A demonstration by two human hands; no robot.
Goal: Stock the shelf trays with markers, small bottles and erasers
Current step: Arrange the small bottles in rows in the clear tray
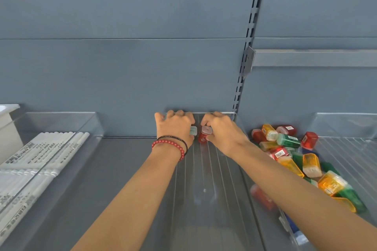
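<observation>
My left hand [175, 128] pinches a clear-capped bottle [193, 130]; my right hand [221, 130] grips a red bottle [204, 135], both at the middle tray's [214, 189] 12 o'clock end. Labels are too blurred to read. More bottles [289, 149] lie heaped at 3 o'clock, markers [40, 155] at 9.

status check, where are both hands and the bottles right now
Left hand shut on a pale-capped bottle, right hand shut on red bottle. Both at back of middle tray. Loose bottles piled in right tray. Nothing in the way.
</observation>
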